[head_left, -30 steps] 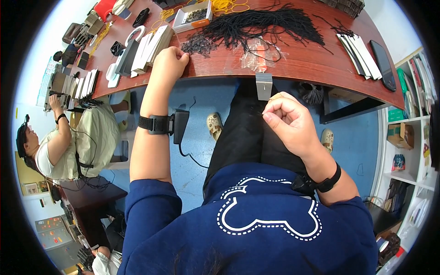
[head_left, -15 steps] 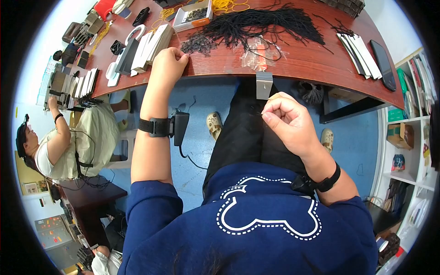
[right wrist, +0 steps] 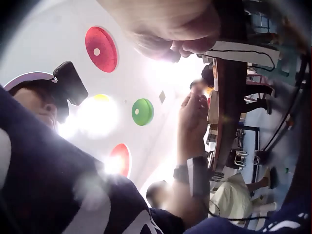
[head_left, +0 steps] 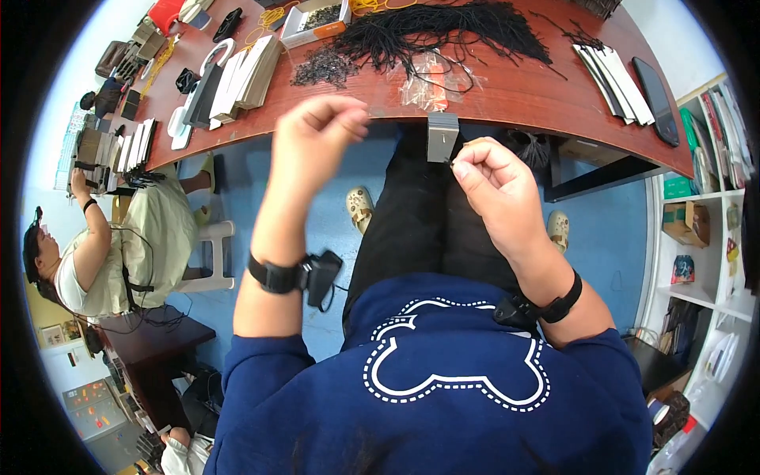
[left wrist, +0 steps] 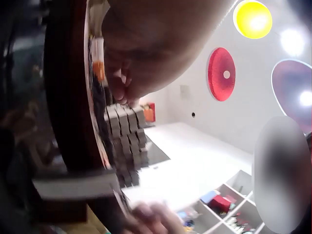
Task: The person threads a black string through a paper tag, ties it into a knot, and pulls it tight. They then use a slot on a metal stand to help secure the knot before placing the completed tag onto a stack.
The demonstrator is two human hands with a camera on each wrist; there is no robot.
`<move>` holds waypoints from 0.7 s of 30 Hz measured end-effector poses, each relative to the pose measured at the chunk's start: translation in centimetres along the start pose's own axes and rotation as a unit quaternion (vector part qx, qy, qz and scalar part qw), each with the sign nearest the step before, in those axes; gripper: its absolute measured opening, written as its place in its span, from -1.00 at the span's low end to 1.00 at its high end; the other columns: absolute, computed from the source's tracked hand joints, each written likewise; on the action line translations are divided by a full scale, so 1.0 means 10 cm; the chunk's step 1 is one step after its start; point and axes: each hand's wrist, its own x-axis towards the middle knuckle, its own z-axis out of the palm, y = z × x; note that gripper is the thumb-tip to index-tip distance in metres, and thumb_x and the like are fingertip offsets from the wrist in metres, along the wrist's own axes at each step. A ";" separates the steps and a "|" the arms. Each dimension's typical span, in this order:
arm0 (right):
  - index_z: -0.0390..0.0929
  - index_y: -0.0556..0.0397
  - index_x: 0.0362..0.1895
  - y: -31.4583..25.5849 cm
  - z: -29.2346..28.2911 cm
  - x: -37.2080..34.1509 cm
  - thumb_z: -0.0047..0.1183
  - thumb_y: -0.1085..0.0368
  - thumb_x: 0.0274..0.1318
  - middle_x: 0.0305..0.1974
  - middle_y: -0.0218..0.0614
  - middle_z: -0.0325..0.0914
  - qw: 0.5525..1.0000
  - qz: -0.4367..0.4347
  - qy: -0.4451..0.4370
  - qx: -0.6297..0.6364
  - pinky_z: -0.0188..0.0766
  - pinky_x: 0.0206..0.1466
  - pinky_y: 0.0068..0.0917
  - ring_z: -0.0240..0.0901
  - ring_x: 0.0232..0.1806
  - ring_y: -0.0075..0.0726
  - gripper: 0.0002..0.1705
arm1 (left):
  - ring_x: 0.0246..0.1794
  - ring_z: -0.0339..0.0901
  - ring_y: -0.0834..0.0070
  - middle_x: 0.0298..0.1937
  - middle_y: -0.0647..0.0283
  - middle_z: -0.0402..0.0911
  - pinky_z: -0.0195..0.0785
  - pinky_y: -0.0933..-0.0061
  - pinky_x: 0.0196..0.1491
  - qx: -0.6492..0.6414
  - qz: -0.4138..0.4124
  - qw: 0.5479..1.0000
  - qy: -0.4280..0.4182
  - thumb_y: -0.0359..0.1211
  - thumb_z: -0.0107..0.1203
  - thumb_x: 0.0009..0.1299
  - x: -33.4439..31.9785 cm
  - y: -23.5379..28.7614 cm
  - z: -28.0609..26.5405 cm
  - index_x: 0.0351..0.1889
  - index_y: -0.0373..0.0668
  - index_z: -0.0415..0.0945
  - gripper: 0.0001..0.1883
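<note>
In the head view my left hand (head_left: 310,142) is raised in front of the table edge, blurred, with thumb and fingers bent towards each other; whether a small piece is between them I cannot tell. Behind it, small black pieces (head_left: 324,68) lie in a loose pile on the table. My right hand (head_left: 499,182) pinches a tiny dark piece (head_left: 452,164) between thumb and forefinger. Just beside those fingertips, a grey stack of flat pieces (head_left: 442,138) juts out from the table's front edge. Black cords (head_left: 443,32) lie bundled farther back.
An open box (head_left: 315,24) and stacks of pale cards (head_left: 247,75) stand at the left of the table. Clear plastic wrap (head_left: 431,83) lies behind the grey stack. More cards (head_left: 613,83) and a phone (head_left: 655,101) are at the right. Another person (head_left: 95,245) sits at left.
My left hand has lifted off the table beside the small black pile and moved towards my body and rightwards. My right hand has barely moved; the head view has shifted slightly.
</note>
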 end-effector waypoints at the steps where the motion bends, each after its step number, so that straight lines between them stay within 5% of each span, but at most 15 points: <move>1: 0.43 0.13 -0.38 -0.02 0.01 0.00 0.00 0.44 0.08 -0.39 -0.56 0.32 1.000 0.003 0.002 -0.002 0.20 -0.39 -0.80 0.24 -0.44 -0.80 -0.97 | -0.41 0.50 0.63 -0.38 0.28 0.58 0.39 0.64 -0.31 -0.050 0.002 0.998 -0.035 -0.50 0.09 0.25 -0.13 0.03 0.15 -0.27 -0.32 0.52 -0.89; 8: 0.43 0.11 -0.40 0.04 0.03 0.00 0.01 0.44 0.06 -0.42 -0.58 0.31 0.997 -0.027 0.055 -0.035 0.21 -0.42 -0.80 0.25 -0.48 -0.81 -0.97 | -0.36 0.53 0.66 -0.41 0.27 0.58 0.44 0.64 -0.27 -0.181 0.014 0.983 -0.002 -0.56 0.15 0.17 -0.51 0.09 0.71 -0.48 -0.24 0.36 -0.85; 10: 0.42 0.13 -0.40 0.06 0.03 0.01 0.02 0.45 0.05 -0.41 -0.56 0.30 0.994 -0.082 0.061 -0.046 0.23 -0.41 -0.80 0.27 -0.48 -0.80 -0.96 | -0.38 0.54 0.64 -0.44 0.24 0.58 0.46 0.63 -0.32 -0.076 0.101 0.992 0.025 -0.55 0.17 0.15 -0.51 0.10 0.72 -0.57 -0.22 0.26 -0.76; 21: 0.41 0.14 -0.43 0.08 0.04 0.01 0.03 0.47 0.02 -0.41 -0.53 0.30 0.990 -0.097 0.084 -0.066 0.25 -0.43 -0.79 0.29 -0.49 -0.79 -0.94 | -0.49 0.55 0.51 -0.52 0.21 0.55 0.42 0.57 -0.45 0.033 0.216 0.974 0.056 -0.53 0.20 0.10 -0.50 0.07 0.74 -0.60 -0.20 0.28 -0.75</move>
